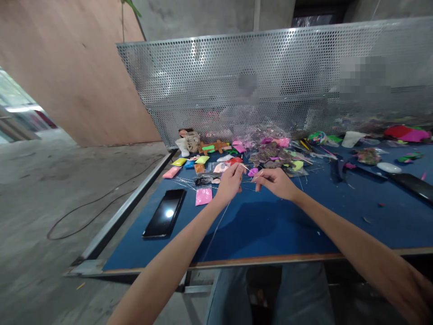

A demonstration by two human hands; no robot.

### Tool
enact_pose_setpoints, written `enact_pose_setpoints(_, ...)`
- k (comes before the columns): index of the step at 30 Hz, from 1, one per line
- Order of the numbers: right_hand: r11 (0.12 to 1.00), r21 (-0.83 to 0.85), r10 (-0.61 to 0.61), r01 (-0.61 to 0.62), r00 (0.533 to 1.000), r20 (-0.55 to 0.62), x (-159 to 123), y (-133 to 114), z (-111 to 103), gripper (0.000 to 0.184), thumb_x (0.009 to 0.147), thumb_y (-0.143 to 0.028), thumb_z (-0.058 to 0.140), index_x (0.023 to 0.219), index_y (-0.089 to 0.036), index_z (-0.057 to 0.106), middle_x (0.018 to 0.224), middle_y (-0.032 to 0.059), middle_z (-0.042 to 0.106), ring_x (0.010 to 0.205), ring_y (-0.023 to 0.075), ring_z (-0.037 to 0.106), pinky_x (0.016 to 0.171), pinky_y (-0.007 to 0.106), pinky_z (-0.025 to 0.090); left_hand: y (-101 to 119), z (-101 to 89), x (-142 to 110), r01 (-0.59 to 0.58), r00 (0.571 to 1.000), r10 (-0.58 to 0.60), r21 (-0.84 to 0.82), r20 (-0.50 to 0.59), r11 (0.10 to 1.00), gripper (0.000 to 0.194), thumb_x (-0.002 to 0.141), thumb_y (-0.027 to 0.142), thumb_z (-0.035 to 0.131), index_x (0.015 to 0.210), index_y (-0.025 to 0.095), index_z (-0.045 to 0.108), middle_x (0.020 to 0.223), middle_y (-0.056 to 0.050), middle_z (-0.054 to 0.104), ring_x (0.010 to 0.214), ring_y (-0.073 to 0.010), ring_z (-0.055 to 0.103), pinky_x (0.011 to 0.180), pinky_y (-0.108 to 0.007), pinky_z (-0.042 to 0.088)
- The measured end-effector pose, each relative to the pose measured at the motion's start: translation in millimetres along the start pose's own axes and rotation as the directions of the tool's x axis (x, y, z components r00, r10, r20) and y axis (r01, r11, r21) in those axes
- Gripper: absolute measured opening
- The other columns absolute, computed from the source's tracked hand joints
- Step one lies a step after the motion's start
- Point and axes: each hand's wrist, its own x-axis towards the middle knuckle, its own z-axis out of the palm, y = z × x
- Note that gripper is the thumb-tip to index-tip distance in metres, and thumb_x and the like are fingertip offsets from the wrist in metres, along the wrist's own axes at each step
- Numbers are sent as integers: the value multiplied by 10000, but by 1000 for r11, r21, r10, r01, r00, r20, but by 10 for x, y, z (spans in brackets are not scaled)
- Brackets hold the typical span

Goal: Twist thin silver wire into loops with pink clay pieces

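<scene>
My left hand (230, 183) is closed in a pinch above the middle of the blue table. A thin wire (219, 228) trails from it down toward the table's front edge. Just to its right, my right hand (278, 182) also has its fingers pinched together, with a fine strand between the fingertips that is too thin to identify surely. Behind the hands lie a purple lump (252, 172) and a red packet (236, 160). Left of my left hand are more thin wires (181, 181) and a pink packet (203, 196).
A black phone (164, 214) lies at the left of the blue table (257, 234). Colourful packets and a brown clump (272, 155) crowd the back, before a perforated metal panel (223, 81). At right are a white oval (389, 168) and a dark device (414, 186).
</scene>
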Motion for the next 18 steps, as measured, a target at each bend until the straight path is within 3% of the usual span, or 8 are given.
enact_pose_setpoints(5, 949, 315, 24, 4, 996, -86, 11, 25, 108, 303, 825, -429, 775, 978, -217, 621, 908, 34, 733, 685, 180, 723, 720, 357, 594, -33, -16, 23, -29, 1000, 29, 25, -10, 999, 408, 916, 604, 559, 854, 202, 575, 592, 63, 325, 465, -71, 278, 397, -160, 248)
enact_pose_setpoints(10, 856, 516, 83, -20, 992, -99, 43, 62, 113, 330, 896, -482, 687, 1042, -236, 521, 1258, 83, 613, 840, 182, 742, 835, 403, 606, -1, -62, 38, -34, 998, 37, 73, -43, 997, 400, 914, 593, 570, 934, 197, 629, 600, 57, 346, 470, -75, 309, 407, -166, 250)
enact_pose_setpoints(14, 923, 383, 66, -39, 996, -59, 36, 92, 108, 421, 892, -468, 696, 1195, -266, 485, 1362, 99, 543, 934, 199, 732, 910, 424, 584, 2, -105, 49, -94, 993, 106, 208, -45, 974, 375, 959, 535, 512, 909, 196, 664, 586, 44, 379, 449, -86, 338, 435, -198, 284)
enact_pose_setpoints(16, 977, 210, 57, -36, 994, -96, 32, 104, 104, 499, 858, -455, 739, 1251, -271, 492, 1358, 100, 554, 929, 198, 717, 921, 430, 575, 9, -117, 42, -191, 974, 220, 329, -51, 925, 345, 987, 475, 480, 900, 201, 672, 618, 22, 470, 487, -105, 413, 495, -220, 340)
enact_pose_setpoints(18, 999, 44, 39, -32, 987, -158, 37, 108, 96, 465, 851, -449, 748, 1225, -257, 550, 1260, 89, 619, 929, 207, 702, 922, 431, 568, 23, -118, 31, -314, 929, 370, 460, -34, 830, 324, 1008, 403, 454, 892, 201, 679, 717, -14, 587, 616, -133, 525, 618, -237, 404)
